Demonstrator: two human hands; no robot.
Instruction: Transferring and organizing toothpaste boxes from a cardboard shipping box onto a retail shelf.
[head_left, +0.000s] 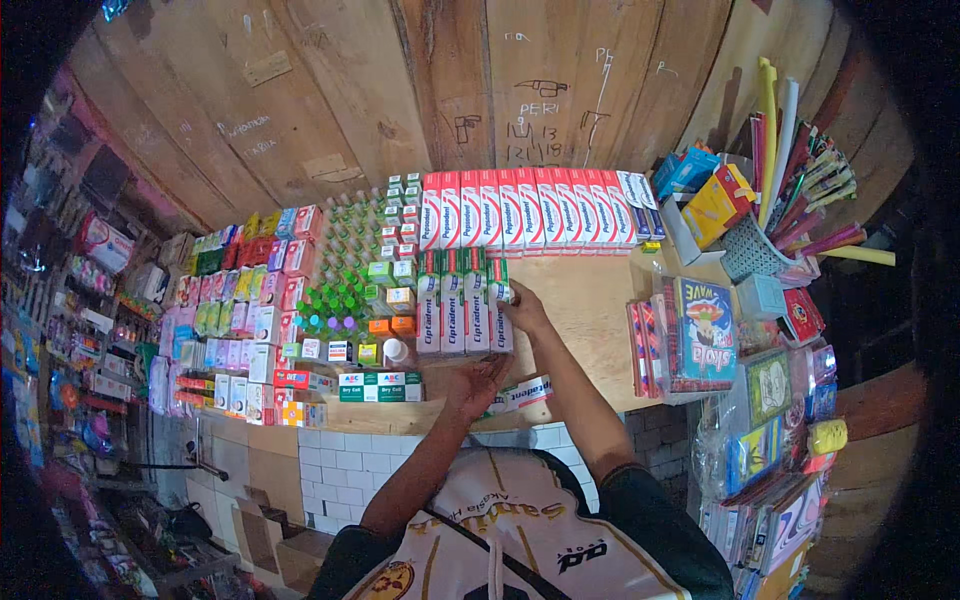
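A block of white, purple and green toothpaste boxes (452, 310) stands in the middle of the table, packed side by side. My right hand (527, 308) is at the block's right side, its fingers curled against the upper part of the rightmost box. Along the near ends of the boxes lies my left hand (478, 388), palm up with fingers stretched out. Between my forearms, one more toothpaste box (525, 395) rests flat near the table's front edge, partly hidden by the left hand. Behind the block runs a long row of red and white toothpaste boxes (523, 210).
Small bottles (340, 300), battery packs (381, 387) and rows of soap boxes (240, 290) fill the left side. A white round container (395, 351) stands close to the block. To the right are stacked books (700, 335) and a grey basket (752, 247); plank walls rise behind.
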